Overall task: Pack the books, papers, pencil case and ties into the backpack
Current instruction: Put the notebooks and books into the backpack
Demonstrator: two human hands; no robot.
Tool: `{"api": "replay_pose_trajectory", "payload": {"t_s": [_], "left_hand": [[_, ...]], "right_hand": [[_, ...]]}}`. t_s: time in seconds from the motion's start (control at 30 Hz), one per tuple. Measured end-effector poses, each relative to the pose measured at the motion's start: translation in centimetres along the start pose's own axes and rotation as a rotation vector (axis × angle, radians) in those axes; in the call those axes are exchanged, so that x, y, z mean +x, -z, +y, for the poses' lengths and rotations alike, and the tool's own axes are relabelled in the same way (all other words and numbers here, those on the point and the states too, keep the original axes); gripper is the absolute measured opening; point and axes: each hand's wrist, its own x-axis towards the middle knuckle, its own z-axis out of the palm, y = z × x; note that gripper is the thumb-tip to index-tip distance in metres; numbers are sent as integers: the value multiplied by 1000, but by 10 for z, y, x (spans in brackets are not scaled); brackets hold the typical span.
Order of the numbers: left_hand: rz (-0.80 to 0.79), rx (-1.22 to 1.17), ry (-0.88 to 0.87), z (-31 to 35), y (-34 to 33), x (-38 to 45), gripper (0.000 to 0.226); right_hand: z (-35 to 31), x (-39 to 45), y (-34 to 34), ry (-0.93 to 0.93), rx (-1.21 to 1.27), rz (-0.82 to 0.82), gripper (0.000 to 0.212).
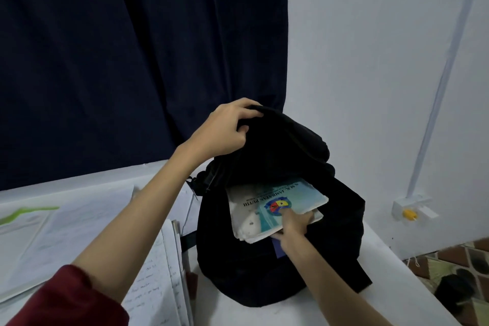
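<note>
Your left hand (225, 130) is clenched on the top flap of the black backpack (267, 259), pinching the fabric and holding it lifted so the mouth gapes toward you. The backpack stands upright on the white table (412, 280), close to the wall.

Your right hand (293, 222) grasps a book (275, 206) by its near edge, thumb on the cover and fingers tucked underneath. The book lies at the mouth of the backpack, far end under the raised flap, near end sticking out toward your wrist. Its long axis runs from lower left to upper right, tilted, cover up. Most of the book sits beyond and left of your grip; only the near right corner is under your thumb.

The cover is pale blue and white with a round badge in red, yellow and blue. The print reads upside down from your side: "S.M.K. JAMBATAN PUTIH", as far as it can be read; the smaller lines are too blurred.

Papers (79, 227) lie spread on the table to the left of the backpack, some handwritten, one with a green mark. The writing there is not legible.
</note>
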Motion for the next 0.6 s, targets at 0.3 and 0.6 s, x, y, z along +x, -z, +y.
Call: {"api": "replay_pose_trajectory", "payload": {"t_s": [0.3, 0.6], "left_hand": [[-67, -50, -12, -13, -2, 4, 45], [-114, -159, -32, -19, 9, 2, 37]], "right_hand": [[4, 2, 0, 31, 134, 100, 39], [1, 13, -2, -107, -35, 50, 39]]}}
